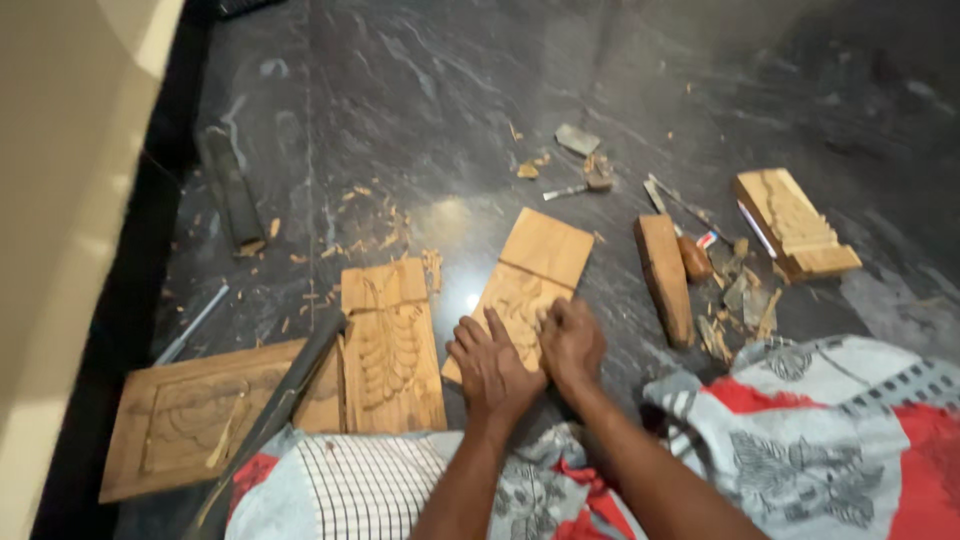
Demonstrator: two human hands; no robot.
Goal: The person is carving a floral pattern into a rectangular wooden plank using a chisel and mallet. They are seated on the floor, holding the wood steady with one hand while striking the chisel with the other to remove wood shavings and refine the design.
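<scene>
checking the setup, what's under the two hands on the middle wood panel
Both hands, left and right, press on the near end of the carved panel, which lies flat on the dark floor. Leaf-like carving shows beside them; the part beneath the hands is covered.

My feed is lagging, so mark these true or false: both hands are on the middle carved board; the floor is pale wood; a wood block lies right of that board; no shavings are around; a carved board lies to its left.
1. Both hands, left hand and right hand, rest on the middle board: true.
2. The floor is pale wood: false, it is dark stone.
3. A block lies right of it: true.
4. No shavings: false, shavings are scattered about.
5. A carved board lies left: true.
</scene>
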